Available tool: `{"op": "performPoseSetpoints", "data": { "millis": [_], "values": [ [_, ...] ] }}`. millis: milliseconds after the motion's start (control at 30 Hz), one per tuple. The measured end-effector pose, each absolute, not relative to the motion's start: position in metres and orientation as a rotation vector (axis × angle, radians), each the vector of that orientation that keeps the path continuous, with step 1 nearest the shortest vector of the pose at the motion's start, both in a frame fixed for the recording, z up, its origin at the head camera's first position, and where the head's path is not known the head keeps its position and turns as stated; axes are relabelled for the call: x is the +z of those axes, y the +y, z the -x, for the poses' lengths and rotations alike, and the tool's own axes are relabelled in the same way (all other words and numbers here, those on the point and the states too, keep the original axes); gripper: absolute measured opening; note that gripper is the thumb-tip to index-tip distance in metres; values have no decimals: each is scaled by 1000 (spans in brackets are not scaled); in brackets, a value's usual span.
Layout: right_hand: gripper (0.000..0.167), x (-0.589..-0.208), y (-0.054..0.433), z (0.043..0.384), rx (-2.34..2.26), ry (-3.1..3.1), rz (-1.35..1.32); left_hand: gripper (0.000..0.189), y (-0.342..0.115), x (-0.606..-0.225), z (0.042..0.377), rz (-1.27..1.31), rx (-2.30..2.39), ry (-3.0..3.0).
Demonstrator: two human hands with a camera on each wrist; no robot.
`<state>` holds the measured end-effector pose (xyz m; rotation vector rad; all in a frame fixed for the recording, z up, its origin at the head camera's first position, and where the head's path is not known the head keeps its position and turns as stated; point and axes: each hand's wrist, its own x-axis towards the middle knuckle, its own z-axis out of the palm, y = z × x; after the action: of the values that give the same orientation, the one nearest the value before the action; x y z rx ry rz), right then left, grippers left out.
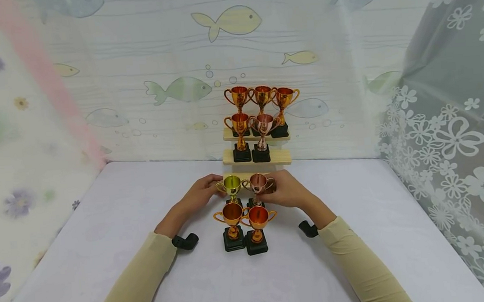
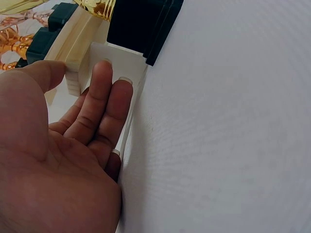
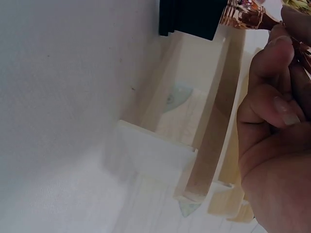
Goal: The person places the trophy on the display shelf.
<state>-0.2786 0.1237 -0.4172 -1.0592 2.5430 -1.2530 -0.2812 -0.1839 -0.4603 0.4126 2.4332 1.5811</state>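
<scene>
My right hand pinches a rose-gold trophy cup by its stem and handle, its black base close over the tabletop in the right wrist view. Just left of that cup stands a yellow-gold trophy on a black base. My left hand is at the left end of the tiered wooden shelf; its thumb touches the plank's corner and the loosely straight fingers lie along the white side support. Two orange-gold trophies stand side by side in front, nearer me.
On the shelf's middle step stand an orange-gold trophy and a rose-gold one. Three orange-gold trophies fill the top step. Behind rises a fish-patterned curtain; a flowered sheer curtain borders the right side.
</scene>
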Motion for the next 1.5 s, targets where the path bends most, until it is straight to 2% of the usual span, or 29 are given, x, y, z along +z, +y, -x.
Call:
{"op": "performPoseSetpoints", "data": {
  "millis": [467,800,1100,1333,1500],
  "values": [
    [22,-406,131,275,-1364,2594,1008,44,-184,-464,282,-407,1602,2438],
    [14,-396,137,277,-1514,2549,939,43,-185,-466,284,-409,1595,2458],
    [22,-388,149,278,-1657,2498,805,43,-184,-467,285,-413,1606,2446],
    [11,-382,159,280,-1819,2449,876,41,-184,-468,287,-410,1605,2446],
    [13,-379,165,281,-1873,2471,892,40,-184,-469,287,-390,1607,2449]
  ]
}}
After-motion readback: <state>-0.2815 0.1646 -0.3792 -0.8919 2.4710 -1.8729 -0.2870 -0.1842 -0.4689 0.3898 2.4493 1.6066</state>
